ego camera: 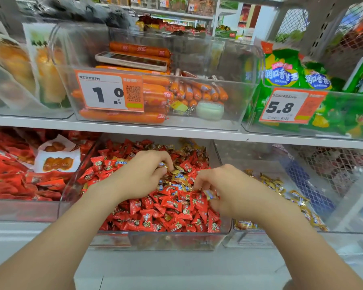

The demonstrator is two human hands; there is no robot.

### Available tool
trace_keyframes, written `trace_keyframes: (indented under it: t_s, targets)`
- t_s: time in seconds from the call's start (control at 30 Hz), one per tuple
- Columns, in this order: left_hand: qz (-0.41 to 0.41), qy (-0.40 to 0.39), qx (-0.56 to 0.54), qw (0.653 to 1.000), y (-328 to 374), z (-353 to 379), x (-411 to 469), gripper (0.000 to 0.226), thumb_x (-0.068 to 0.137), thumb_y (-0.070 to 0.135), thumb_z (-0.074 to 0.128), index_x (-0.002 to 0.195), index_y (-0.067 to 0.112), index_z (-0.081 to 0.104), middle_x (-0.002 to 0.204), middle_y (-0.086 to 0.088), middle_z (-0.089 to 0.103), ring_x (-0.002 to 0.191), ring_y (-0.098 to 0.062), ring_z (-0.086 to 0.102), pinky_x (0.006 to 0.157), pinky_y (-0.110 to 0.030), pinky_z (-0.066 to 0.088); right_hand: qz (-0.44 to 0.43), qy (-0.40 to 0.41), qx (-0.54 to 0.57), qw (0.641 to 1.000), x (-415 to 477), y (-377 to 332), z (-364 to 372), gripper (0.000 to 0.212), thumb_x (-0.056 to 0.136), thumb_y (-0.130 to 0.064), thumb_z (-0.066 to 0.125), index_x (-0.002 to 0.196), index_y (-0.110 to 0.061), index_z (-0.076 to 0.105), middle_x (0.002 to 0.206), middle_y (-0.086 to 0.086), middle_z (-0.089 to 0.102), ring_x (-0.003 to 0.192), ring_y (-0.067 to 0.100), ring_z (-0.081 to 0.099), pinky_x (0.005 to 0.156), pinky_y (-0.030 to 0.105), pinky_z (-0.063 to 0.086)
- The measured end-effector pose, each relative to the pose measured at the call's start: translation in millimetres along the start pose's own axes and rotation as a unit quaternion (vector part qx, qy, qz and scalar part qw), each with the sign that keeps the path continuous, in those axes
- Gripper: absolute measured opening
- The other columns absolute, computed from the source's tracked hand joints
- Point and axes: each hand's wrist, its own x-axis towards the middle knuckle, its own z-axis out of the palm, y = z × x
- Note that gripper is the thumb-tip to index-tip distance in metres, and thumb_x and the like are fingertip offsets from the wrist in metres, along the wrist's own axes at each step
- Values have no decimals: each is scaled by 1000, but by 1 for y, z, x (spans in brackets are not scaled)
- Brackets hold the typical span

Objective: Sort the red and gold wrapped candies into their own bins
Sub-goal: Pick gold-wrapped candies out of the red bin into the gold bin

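Hands pinching gold candies, fingertips half-hidden (blurry)

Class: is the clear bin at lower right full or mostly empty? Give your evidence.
Mostly empty. The right bin holds only a thin scatter of gold candies; much of its floor is bare.

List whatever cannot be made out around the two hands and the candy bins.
1. Head view: the left hand curls into the red and gold wrapped candies; its fingers hide whether it grips one.
2. Head view: the right hand pinches a gold wrapped candy; its forearm covers the clear plastic right bin at its near left corner.
3. Head view: the orange 5.8 price tag has blurred small print.
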Motion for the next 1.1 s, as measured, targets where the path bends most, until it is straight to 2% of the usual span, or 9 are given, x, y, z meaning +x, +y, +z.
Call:
trace_keyframes:
  t_s: [0.17, 0.27, 0.33, 0.4, 0.5, 0.6, 0.67, 0.87, 1.1]
  targets:
    - [-19, 44, -6, 999, -4, -8, -1, 19, 98, 10, 50, 93, 26, 60, 85, 3, 57, 90, -7, 49, 73, -33, 34, 7, 159, 102, 982, 4, -7, -9, 23, 94, -19, 61, 105, -32, 76, 89, -16, 68, 76, -2, 64, 77, 21, 53]
    - [-17, 50, 40, 998, -12, -7, 1, 24, 104, 41, 49, 91, 27, 63, 82, 6, 64, 84, -10, 57, 75, -38, 47, 6, 193, 172, 966, 24, -16, -4, 24, 105, -22, 59, 124, -22, 74, 96, -11, 74, 83, 1, 68, 86, 24, 55]
    - [-32, 40, 61, 997, -16, -9, 2, 30, 107, 47, 45, 102, 27, 67, 85, 7, 68, 83, -15, 64, 77, -40, 53, 1, 165, 160, 973, 41, -20, 3, 38, 104, -8, 53, 139, -18, 66, 106, -3, 75, 97, 11, 69, 94, 32, 57]
    - [-33, 34, 80, 996, -20, -9, 4, 24, 105, 21, 50, 119, 26, 70, 103, 4, 73, 98, -20, 67, 87, -41, 56, -11, 130, 128, 983, 58, -22, 8, 57, 94, 7, 48, 142, -19, 63, 111, -2, 73, 105, 15, 68, 97, 35, 55]
    - [-23, 2, 94, 995, -22, -9, 7, 54, 91, -5, 49, 130, 27, 68, 126, 0, 68, 118, -22, 62, 101, -43, 53, 5, 75, 119, 990, 77, -21, 12, 50, 94, 0, 46, 132, -20, 70, 109, 2, 74, 100, 20, 68, 88, 30, 54]
    - [-5, -10, 89, 996, -24, -3, 11, 29, 107, 19, 49, 127, 24, 69, 120, -3, 64, 115, -26, 61, 99, -44, 51, 23, 11, 147, 989, 87, -20, 15, 51, 87, -21, 56, 138, -23, 62, 96, -5, 67, 86, 13, 65, 76, 29, 55]
    - [-17, -42, 111, 993, -27, -2, 14, 28, 108, 29, 49, 125, 23, 71, 115, -4, 58, 111, -28, 59, 96, -45, 50, 16, -40, 132, 990, 92, -17, 16, 69, 79, -36, 65, 147, -27, 54, 120, -4, 66, 107, 17, 63, 91, 33, 55]
    - [-40, -107, 189, 975, -35, 1, 21, 54, 93, -4, 50, 139, 22, 58, 137, -5, 48, 120, -31, 58, 95, -46, 52, 8, -153, 74, 985, 106, 0, 22, 102, 81, -58, 79, 163, -41, 22, 166, -6, 32, 149, 22, 39, 122, 36, 36]
    - [-59, -182, 189, 963, -43, 3, 30, 44, 101, 6, 48, 144, 13, 43, 128, -10, 56, 114, -30, 58, 98, -49, 51, 1, -137, 31, 990, 117, -2, 32, 89, 87, -36, 82, 162, -30, 34, 160, -1, 46, 144, 25, 47, 118, 36, 41]
